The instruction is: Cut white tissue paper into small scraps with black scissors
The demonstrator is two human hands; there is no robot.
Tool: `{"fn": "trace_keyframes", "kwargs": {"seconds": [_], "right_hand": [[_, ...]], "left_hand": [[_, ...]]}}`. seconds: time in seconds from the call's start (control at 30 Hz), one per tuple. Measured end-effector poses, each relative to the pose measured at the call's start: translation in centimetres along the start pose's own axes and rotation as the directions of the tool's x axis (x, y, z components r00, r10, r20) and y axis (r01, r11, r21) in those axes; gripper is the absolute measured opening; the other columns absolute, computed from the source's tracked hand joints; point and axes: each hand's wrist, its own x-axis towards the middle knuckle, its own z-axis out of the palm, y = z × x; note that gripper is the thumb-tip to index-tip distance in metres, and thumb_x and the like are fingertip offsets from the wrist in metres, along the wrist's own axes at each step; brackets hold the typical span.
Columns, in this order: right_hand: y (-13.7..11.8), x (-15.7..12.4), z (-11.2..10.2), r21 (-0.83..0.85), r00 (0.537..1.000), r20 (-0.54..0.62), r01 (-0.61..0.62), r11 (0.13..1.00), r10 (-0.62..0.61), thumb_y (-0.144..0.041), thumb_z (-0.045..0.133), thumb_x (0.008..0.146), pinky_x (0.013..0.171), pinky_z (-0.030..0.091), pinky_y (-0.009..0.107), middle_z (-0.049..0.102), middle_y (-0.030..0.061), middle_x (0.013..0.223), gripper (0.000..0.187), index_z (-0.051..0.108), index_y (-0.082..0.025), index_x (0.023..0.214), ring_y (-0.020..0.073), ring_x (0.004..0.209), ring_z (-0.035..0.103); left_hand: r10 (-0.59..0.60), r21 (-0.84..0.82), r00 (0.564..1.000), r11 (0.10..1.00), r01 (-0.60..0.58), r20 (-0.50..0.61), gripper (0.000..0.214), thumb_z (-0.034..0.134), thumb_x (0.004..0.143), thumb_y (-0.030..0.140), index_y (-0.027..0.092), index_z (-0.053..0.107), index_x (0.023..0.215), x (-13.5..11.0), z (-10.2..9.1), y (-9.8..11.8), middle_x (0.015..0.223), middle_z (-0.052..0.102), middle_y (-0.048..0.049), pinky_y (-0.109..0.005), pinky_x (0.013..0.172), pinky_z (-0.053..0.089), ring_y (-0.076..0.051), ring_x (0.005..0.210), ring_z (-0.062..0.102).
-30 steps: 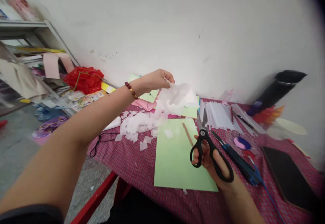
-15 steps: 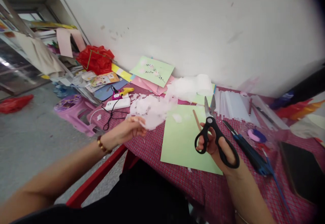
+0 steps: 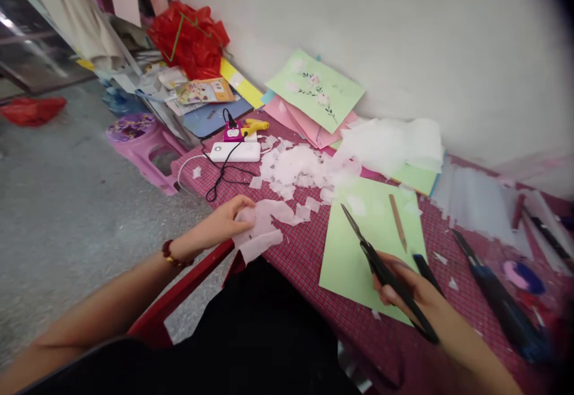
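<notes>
At the table's left front edge, my left hand (image 3: 231, 222) pinches a thin, pale pink sheet of tissue paper (image 3: 262, 244), whose cut edges spread over the cloth. In my right hand (image 3: 403, 287) is a pair of black-handled scissors (image 3: 370, 251), seen edge-on, blades pointing up and left. They are held above a light green sheet of paper (image 3: 345, 263). A brown pencil (image 3: 397, 222) lies on that sheet. Beyond my left hand, a heap of torn tissue scraps (image 3: 296, 171) covers the checked tablecloth.
At the back are a green card with painted flowers (image 3: 316, 90), pink papers and a white roll (image 3: 424, 144). A white power bank (image 3: 235, 152) with black cable sits left, near a yellow glue gun (image 3: 255, 126). A blue utility knife (image 3: 502, 299) and clear sticks (image 3: 475, 198) lie right.
My left hand has come down toward the front edge with the tissue paper. The scissors have turned edge-on and moved lower in my right hand. The view has shifted left and down.
</notes>
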Motion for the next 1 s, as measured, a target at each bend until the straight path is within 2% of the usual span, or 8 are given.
{"fn": "trace_keyframes", "kwargs": {"seconds": [0.1, 0.23, 0.33, 0.53, 0.67, 0.77, 0.87, 1.0], "right_hand": [[-0.7, -0.7, 0.7, 0.005, 0.998, 0.022, -0.055, 0.998, 0.055, -0.061, 0.065, 0.078, 0.079, 0.057, 0.037, 0.069, 0.0104, 0.098, 0.063, 0.059, -0.022, 0.126, 0.0275, 0.087, 0.067], [-1.5, -1.8, 2.0, 0.001, 0.987, 0.115, -0.111, 0.994, 0.11, -0.058, 0.063, 0.081, 0.102, 0.049, 0.044, 0.062, 0.016, 0.131, 0.067, 0.051, -0.023, 0.138, 0.0332, 0.118, 0.061], [-2.1, -2.0, 2.8, -0.03, 0.959, 0.242, -0.143, 0.989, 0.146, -0.057, 0.059, 0.085, 0.106, 0.045, 0.046, 0.064, 0.0157, 0.126, 0.07, 0.045, -0.023, 0.144, 0.0323, 0.117, 0.062], [-3.0, -1.2, 3.2, -0.006, 0.916, 0.372, -0.163, 0.987, 0.153, -0.058, 0.054, 0.088, 0.097, 0.05, 0.045, 0.065, 0.0125, 0.109, 0.07, 0.042, -0.021, 0.146, 0.0282, 0.102, 0.064], [-2.7, -1.0, 2.7, 0.08, 0.904, 0.404, -0.188, 0.979, 0.141, -0.061, 0.051, 0.088, 0.082, 0.055, 0.038, 0.061, 0.0109, 0.103, 0.07, 0.042, -0.021, 0.145, 0.0258, 0.095, 0.062], [-2.2, -1.3, 2.3, 0.124, 0.895, 0.418, -0.224, 0.967, 0.154, -0.064, 0.053, 0.085, 0.071, 0.054, 0.034, 0.06, 0.009, 0.1, 0.072, 0.043, -0.023, 0.143, 0.023, 0.084, 0.061], [-2.1, -1.6, 1.9, 0.168, 0.884, 0.439, -0.254, 0.953, 0.159, -0.06, 0.056, 0.084, 0.067, 0.054, 0.034, 0.06, 0.0081, 0.099, 0.071, 0.043, -0.024, 0.143, 0.0216, 0.077, 0.06], [-2.7, -2.0, 1.4, 0.187, 0.874, 0.468, -0.242, 0.952, 0.13, -0.043, 0.062, 0.081, 0.08, 0.054, 0.037, 0.063, 0.011, 0.11, 0.068, 0.044, -0.024, 0.144, 0.026, 0.092, 0.064]], "left_hand": [[-0.089, -0.128, 0.996, 0.988, 0.091, 0.022, 0.057, 0.071, 0.072, 0.039, 0.018, 0.048, 0.119, -0.1, -0.1, -0.9, 0.099, 0.063, -0.0039, -0.025, 0.066, 0.045, -0.016, 0.079, 0.059], [-0.191, -0.129, 0.967, 0.968, 0.214, 0.17, 0.041, 0.062, 0.08, 0.052, 0.014, 0.061, 0.096, 1.1, -0.8, -1.1, 0.084, 0.063, -0.0027, -0.023, 0.06, 0.041, -0.013, 0.068, 0.056], [-0.19, -0.095, 0.93, 0.968, 0.23, 0.315, 0.038, 0.066, 0.078, 0.05, 0.013, 0.068, 0.088, 2.8, -1.0, -0.2, 0.084, 0.067, -0.0035, -0.023, 0.061, 0.04, -0.013, 0.069, 0.057], [-0.326, -0.262, 0.7, 0.762, 0.593, 0.635, 0.048, 0.083, 0.061, 0.032, 0.015, 0.069, 0.103, 4.4, 0.9, 1.5, 0.091, 0.072, -0.0054, -0.025, 0.065, 0.05, -0.014, 0.069, 0.065], [-0.302, -0.38, 0.678, 0.645, 0.663, 0.671, 0.056, 0.085, 0.059, 0.027, 0.015, 0.065, 0.111, 3.1, 1.9, 1.6, 0.099, 0.073, -0.0075, -0.024, 0.067, 0.053, -0.014, 0.073, 0.067], [-0.359, -0.375, 0.647, 0.588, 0.716, 0.672, 0.046, 0.085, 0.06, 0.028, 0.012, 0.068, 0.1, 2.1, 2.5, 1.6, 0.091, 0.073, -0.007, -0.022, 0.064, 0.052, -0.013, 0.069, 0.066], [-0.398, -0.376, 0.69, 0.62, 0.688, 0.605, 0.036, 0.084, 0.063, 0.034, 0.012, 0.07, 0.088, 2.1, 3.6, 2.4, 0.077, 0.071, -0.0038, -0.019, 0.056, 0.049, -0.01, 0.059, 0.062], [-0.317, -0.476, 0.848, 0.718, 0.508, 0.426, 0.038, 0.083, 0.063, 0.044, 0.013, 0.069, 0.079, 3.6, 5.3, 4.9, 0.066, 0.067, -0.0012, -0.019, 0.052, 0.046, -0.009, 0.053, 0.059]]}}
